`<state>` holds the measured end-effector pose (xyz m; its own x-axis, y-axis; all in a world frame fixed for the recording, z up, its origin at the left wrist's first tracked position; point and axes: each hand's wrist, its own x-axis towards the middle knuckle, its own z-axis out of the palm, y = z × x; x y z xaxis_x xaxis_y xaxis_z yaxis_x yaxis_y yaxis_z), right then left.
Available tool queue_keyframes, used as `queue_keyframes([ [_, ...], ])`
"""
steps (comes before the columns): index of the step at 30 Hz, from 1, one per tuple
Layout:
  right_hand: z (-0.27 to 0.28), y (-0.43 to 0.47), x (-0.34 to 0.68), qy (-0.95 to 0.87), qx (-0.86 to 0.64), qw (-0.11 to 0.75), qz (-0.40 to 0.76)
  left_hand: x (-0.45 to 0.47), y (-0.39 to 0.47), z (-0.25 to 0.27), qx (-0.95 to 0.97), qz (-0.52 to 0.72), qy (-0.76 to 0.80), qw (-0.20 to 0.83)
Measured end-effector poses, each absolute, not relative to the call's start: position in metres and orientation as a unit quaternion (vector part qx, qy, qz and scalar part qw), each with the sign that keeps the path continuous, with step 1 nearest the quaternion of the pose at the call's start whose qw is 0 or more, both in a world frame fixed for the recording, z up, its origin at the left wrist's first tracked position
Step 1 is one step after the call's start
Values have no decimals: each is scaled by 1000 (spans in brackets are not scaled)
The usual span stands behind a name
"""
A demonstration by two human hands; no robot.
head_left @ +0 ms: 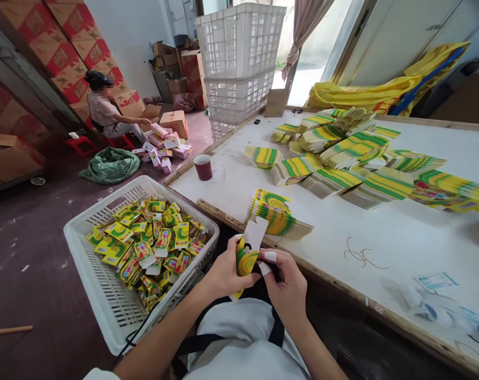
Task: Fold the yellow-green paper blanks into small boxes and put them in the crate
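Yellow-green carton (246,263) sits at the white desk's (326,237) near edge, white crates (220,50) stacked beyond; left hand (223,272) clamps it, right hand (287,287) curls beside it, its grip unclear.

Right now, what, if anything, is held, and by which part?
The left hand holds a carton by its printed body; the right hand is at its edge, grip unclear.

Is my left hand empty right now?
No, the left hand holds a yellow and green carton.
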<state>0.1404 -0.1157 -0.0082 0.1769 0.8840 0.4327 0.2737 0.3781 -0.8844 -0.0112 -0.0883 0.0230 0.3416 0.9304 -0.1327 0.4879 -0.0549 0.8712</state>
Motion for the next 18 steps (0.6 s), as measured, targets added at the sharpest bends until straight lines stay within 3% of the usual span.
queue_keyframes([
  [4,-5,-111,144,-432,-470,620,456,-17,-86,18,713,258,490,430],
  [11,8,-93,160,-353,-458,531,619,-14,-95,13,761,316,444,352],
  [15,-2,-103,140,-220,-363,478,769,-10,-100,15,746,341,443,362],
  [18,-9,-110,130,-199,-315,487,790,-9,-99,17,725,334,447,404],
])
